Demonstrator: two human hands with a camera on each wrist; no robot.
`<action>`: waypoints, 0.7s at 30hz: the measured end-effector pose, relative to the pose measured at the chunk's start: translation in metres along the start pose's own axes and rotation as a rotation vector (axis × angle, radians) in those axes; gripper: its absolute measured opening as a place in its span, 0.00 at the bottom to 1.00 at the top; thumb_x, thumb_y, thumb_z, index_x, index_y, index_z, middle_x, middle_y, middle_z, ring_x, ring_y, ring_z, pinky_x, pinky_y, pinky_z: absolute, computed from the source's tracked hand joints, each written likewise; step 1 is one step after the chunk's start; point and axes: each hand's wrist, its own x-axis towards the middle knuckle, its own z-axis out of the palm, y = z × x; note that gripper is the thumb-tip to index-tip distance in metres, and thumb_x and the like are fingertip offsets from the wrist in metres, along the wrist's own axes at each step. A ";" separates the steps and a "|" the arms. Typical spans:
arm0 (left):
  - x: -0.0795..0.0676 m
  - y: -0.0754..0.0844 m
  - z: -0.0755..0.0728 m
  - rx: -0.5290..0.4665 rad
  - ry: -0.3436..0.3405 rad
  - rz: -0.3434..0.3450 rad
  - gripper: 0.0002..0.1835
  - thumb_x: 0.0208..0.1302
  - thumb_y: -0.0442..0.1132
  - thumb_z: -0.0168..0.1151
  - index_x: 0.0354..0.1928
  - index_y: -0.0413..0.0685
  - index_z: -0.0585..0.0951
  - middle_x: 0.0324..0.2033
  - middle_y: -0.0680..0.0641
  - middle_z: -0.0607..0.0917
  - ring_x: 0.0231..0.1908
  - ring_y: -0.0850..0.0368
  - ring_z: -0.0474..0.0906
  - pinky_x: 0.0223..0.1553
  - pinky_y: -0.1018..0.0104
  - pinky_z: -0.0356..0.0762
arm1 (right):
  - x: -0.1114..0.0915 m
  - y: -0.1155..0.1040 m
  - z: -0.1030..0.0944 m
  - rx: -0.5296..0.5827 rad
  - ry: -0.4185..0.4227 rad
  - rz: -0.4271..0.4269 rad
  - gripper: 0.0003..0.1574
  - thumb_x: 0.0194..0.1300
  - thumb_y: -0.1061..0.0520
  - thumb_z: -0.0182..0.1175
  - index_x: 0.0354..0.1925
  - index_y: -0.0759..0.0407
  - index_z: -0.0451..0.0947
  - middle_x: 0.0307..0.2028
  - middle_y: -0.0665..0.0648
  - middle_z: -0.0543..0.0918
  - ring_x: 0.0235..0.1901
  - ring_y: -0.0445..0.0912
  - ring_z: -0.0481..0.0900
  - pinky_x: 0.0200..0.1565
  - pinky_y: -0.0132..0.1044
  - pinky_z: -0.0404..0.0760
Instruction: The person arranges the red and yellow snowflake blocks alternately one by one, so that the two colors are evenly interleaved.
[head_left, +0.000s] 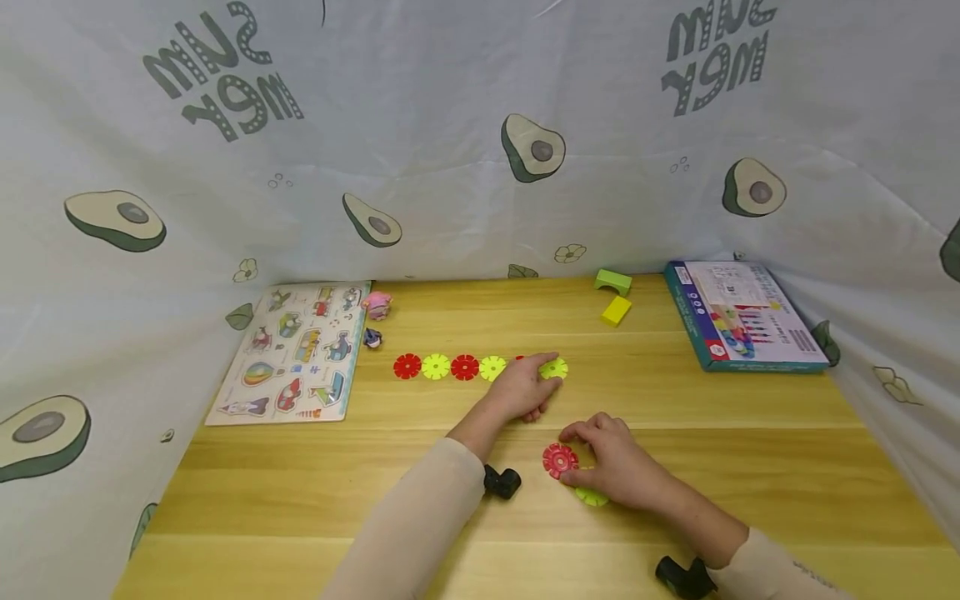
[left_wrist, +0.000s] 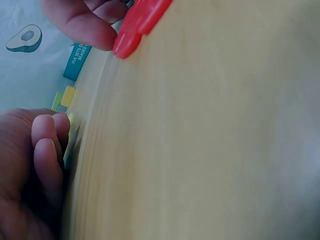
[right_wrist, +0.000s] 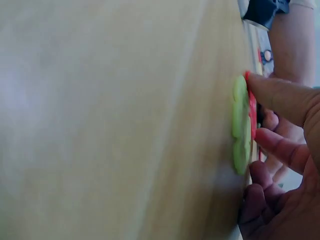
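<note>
A row of several flower-shaped interlocking discs, red and yellow-green by turns, runs across the table; a red disc (head_left: 465, 367) lies mid-row. At the row's right end, my left hand (head_left: 521, 390) pinches the last yellow-green disc (head_left: 555, 369) between index finger and thumb, its other fingers curled under. This hand partly covers the red disc beside it. Nearer the front, my right hand (head_left: 626, 467) holds another red disc (head_left: 560, 460) by its rim between thumb and index finger. Close against that one is a second yellow-green disc (right_wrist: 241, 125), partly under the thumb in the head view.
A wooden picture puzzle board (head_left: 288, 354) lies at the left, with a pink figurine (head_left: 377, 305) and a small dark figurine (head_left: 372, 337) beside it. Toward the back right are a green arch block (head_left: 613, 281), a yellow block (head_left: 617, 311) and a flat toy box (head_left: 750, 317).
</note>
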 end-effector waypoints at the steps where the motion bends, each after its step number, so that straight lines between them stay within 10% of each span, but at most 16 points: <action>1: 0.000 0.000 0.001 0.003 0.003 -0.005 0.27 0.64 0.48 0.58 0.65 0.65 0.67 0.08 0.49 0.76 0.06 0.56 0.71 0.10 0.64 0.74 | 0.000 0.000 0.001 -0.008 0.005 0.002 0.27 0.42 0.41 0.73 0.42 0.43 0.78 0.33 0.48 0.68 0.35 0.44 0.63 0.36 0.37 0.64; 8: 0.001 0.001 0.003 0.014 0.009 -0.031 0.25 0.65 0.46 0.57 0.64 0.64 0.68 0.08 0.49 0.76 0.06 0.57 0.71 0.10 0.65 0.74 | 0.005 -0.001 0.001 0.029 -0.011 0.036 0.24 0.42 0.44 0.74 0.36 0.45 0.74 0.33 0.48 0.69 0.37 0.45 0.63 0.38 0.38 0.65; 21: 0.004 -0.001 0.005 0.016 0.021 -0.034 0.24 0.64 0.46 0.58 0.63 0.65 0.69 0.07 0.50 0.76 0.06 0.57 0.71 0.10 0.65 0.74 | 0.041 0.026 -0.036 0.452 0.045 0.203 0.19 0.61 0.52 0.62 0.45 0.58 0.68 0.30 0.59 0.75 0.25 0.48 0.78 0.28 0.37 0.80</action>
